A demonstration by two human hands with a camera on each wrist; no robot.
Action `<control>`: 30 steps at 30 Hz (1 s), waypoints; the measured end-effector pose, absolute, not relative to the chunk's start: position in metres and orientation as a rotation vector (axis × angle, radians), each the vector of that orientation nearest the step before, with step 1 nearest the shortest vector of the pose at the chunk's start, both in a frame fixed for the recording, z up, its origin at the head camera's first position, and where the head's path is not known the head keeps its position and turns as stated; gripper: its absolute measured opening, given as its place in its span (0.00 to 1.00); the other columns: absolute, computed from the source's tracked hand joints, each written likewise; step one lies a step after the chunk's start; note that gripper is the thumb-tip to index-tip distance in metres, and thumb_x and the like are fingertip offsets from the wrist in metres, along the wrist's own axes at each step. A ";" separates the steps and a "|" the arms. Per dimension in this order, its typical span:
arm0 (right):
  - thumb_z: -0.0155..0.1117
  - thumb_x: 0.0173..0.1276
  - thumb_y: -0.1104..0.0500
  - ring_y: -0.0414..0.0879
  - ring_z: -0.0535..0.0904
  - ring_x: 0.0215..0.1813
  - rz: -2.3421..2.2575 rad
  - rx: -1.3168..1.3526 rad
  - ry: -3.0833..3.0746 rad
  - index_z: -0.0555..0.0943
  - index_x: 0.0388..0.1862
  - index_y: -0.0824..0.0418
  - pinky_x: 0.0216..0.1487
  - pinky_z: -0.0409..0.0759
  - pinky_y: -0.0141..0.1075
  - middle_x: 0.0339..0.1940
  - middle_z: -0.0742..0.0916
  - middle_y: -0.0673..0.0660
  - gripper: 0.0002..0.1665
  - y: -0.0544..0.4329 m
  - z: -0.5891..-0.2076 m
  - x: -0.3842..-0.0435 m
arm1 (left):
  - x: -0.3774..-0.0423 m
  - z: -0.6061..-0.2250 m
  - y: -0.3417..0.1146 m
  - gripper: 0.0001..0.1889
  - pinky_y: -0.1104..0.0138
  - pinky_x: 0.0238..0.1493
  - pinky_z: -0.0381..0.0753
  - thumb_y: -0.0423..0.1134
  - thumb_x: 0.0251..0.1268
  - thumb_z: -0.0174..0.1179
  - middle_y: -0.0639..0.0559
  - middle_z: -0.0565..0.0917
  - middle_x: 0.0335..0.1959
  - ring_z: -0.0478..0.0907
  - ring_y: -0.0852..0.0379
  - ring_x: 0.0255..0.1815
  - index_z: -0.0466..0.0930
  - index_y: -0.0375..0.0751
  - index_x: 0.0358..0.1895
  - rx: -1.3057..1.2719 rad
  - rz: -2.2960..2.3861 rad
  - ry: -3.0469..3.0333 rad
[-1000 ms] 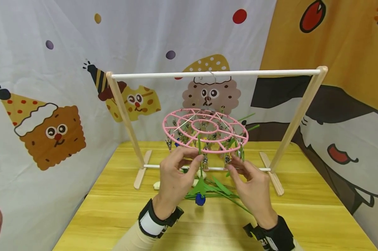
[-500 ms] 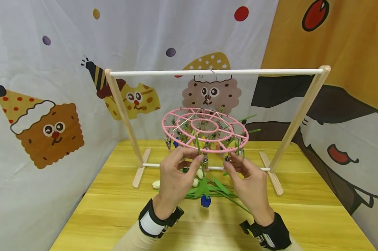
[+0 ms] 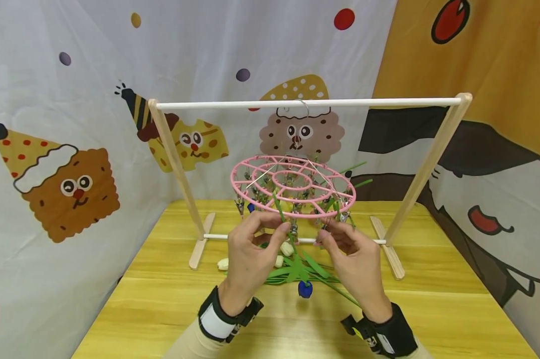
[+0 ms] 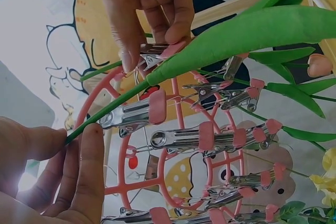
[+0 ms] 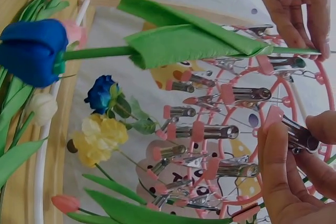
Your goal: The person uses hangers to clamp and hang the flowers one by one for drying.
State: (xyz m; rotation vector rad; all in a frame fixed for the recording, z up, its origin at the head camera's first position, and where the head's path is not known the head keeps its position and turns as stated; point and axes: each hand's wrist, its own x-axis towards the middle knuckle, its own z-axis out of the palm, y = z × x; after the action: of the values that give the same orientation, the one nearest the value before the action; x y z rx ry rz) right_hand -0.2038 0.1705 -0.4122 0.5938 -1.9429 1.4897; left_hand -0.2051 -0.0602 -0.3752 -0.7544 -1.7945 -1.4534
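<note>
My left hand (image 3: 254, 249) pinches the upper end of a green stem between thumb and fingers. From it hangs an artificial blue tulip (image 3: 304, 289), bloom downward, its green leaves (image 5: 173, 45) broad in the right wrist view. My right hand (image 3: 357, 259) squeezes a metal clip (image 5: 300, 134) with pink tips between thumb and fingers. That clip belongs to a round pink hanger (image 3: 314, 216), which bears several like it. The stem lies just left of the gripped clip in the head view, apart from it.
A wooden stand with a white top rod (image 3: 377, 102) carries the hanger. Other clips hold flowers, among them a blue rose (image 5: 101, 94), yellow blooms (image 5: 100, 139) and a pink tulip (image 5: 65, 203). White tulips (image 3: 286, 248) and green stems lie on the wooden table (image 3: 162, 309).
The blue tulip's bloom has swung to the right and its stem tilts more. My right hand has shifted slightly left with the clip. My left hand stays nearly in place.
</note>
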 end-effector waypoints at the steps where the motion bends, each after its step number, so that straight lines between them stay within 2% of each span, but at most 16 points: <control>1: 0.73 0.80 0.76 0.36 0.96 0.43 1.508 0.595 -1.943 0.91 0.67 0.70 0.49 0.95 0.27 0.46 0.97 0.66 0.19 0.171 -0.411 -0.203 | -0.205 -0.375 -0.060 0.06 0.69 0.35 0.96 0.31 0.80 0.76 0.46 0.95 0.44 0.95 0.53 0.40 0.92 0.41 0.52 -0.755 -1.455 -1.795; 9: 0.72 0.80 0.78 0.43 0.99 0.43 1.731 0.631 -1.855 0.90 0.59 0.73 0.49 0.98 0.36 0.51 0.96 0.58 0.13 0.170 -0.404 -0.201 | -0.205 -0.376 -0.059 0.05 0.67 0.34 0.97 0.30 0.80 0.76 0.45 0.95 0.43 0.95 0.53 0.38 0.91 0.40 0.52 -0.753 -1.482 -1.794; 14: 0.71 0.81 0.77 0.44 0.99 0.44 1.805 0.609 -1.848 0.88 0.58 0.76 0.49 0.99 0.39 0.51 0.96 0.58 0.11 0.169 -0.402 -0.200 | -0.206 -0.377 -0.058 0.05 0.68 0.35 0.97 0.30 0.80 0.76 0.45 0.95 0.44 0.95 0.52 0.38 0.91 0.40 0.51 -0.750 -1.494 -1.794; 16: 0.73 0.80 0.77 0.43 0.99 0.44 1.782 0.570 -1.869 0.89 0.58 0.77 0.49 0.98 0.37 0.50 0.96 0.55 0.11 0.170 -0.402 -0.200 | -0.207 -0.377 -0.058 0.05 0.68 0.35 0.96 0.30 0.80 0.76 0.45 0.95 0.44 0.95 0.52 0.39 0.91 0.40 0.51 -0.753 -1.497 -1.796; 20: 0.76 0.78 0.76 0.41 0.97 0.42 1.706 0.493 -1.907 0.92 0.57 0.71 0.46 0.96 0.31 0.47 0.98 0.47 0.13 0.170 -0.403 -0.199 | -0.207 -0.379 -0.056 0.05 0.68 0.35 0.97 0.30 0.80 0.76 0.45 0.95 0.44 0.96 0.53 0.40 0.91 0.40 0.52 -0.766 -1.496 -1.809; 23: 0.76 0.77 0.76 0.43 0.96 0.39 1.688 0.481 -1.914 0.94 0.56 0.67 0.44 0.95 0.30 0.46 0.98 0.46 0.13 0.169 -0.403 -0.199 | -0.206 -0.380 -0.056 0.05 0.67 0.35 0.97 0.30 0.80 0.76 0.45 0.95 0.44 0.96 0.53 0.41 0.91 0.41 0.52 -0.765 -1.496 -1.814; 30: 0.75 0.79 0.76 0.40 0.96 0.37 1.821 0.474 -1.906 0.92 0.54 0.75 0.45 0.97 0.34 0.44 0.98 0.46 0.09 0.171 -0.400 -0.200 | -0.205 -0.380 -0.055 0.06 0.68 0.35 0.97 0.30 0.80 0.76 0.45 0.95 0.44 0.96 0.53 0.40 0.91 0.40 0.52 -0.756 -1.512 -1.809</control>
State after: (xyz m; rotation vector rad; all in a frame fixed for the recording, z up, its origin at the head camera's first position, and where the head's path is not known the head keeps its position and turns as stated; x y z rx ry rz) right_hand -0.1999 0.1705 -0.3999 0.4735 -1.9057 1.8207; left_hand -0.2051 -0.0549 -0.3796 -0.7557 -1.8085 -1.5117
